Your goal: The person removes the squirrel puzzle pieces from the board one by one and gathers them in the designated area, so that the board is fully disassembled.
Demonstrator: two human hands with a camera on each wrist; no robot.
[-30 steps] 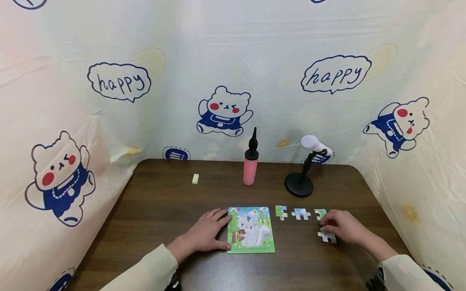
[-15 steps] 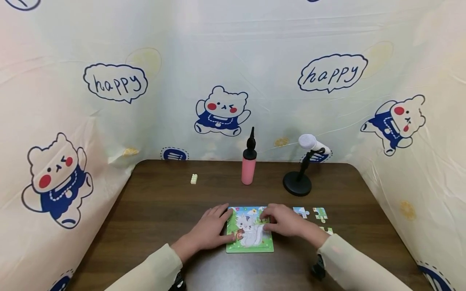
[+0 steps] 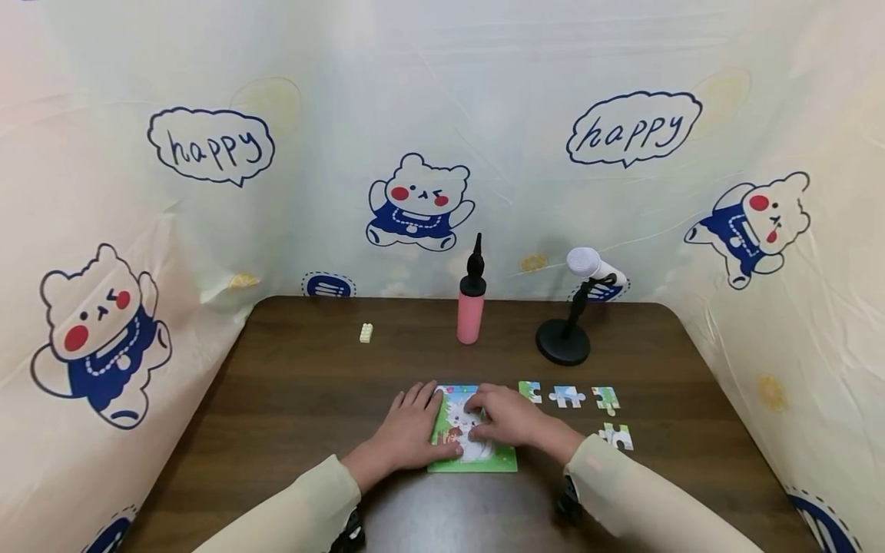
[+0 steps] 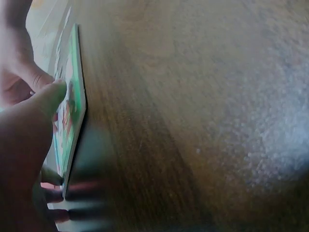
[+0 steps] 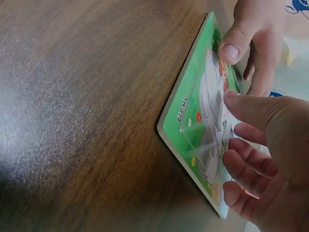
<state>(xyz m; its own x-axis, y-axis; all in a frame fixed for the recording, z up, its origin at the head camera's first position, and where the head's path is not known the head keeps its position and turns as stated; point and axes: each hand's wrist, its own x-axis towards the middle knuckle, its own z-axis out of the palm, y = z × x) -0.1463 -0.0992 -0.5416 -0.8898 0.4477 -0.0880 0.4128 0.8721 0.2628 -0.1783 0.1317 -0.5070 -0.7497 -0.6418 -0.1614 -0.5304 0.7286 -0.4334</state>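
A jigsaw puzzle board point(image 3: 484, 465) lies flat on the table, showing a white squirrel on a green ground. My left hand point(image 3: 403, 436) rests along its left edge with the fingers extended; its thumb point(image 4: 54, 94) lies on the picture. My right hand point(image 3: 513, 417) is over the board's middle. In the right wrist view its fingers point(image 5: 246, 162) bend loosely at the picture, apart from the thumb, with no piece showing between them. Several loose jigsaw pieces lie right of the board, including a blue one point(image 3: 568, 397) and a green one point(image 3: 606, 399).
Behind the board stand a pink hand pump point(image 3: 470, 315) with a black top and a white microphone point(image 3: 586, 263) on a black stand point(image 3: 563, 342). A small pale toy brick point(image 3: 366, 332) lies at the back left. A printed cloth point(image 3: 415, 77) hangs behind the table point(image 3: 276, 430).
My right hand has moved left from the loose pieces onto the board, uncovering the pieces at the right. The left thumb has shifted further onto the picture.
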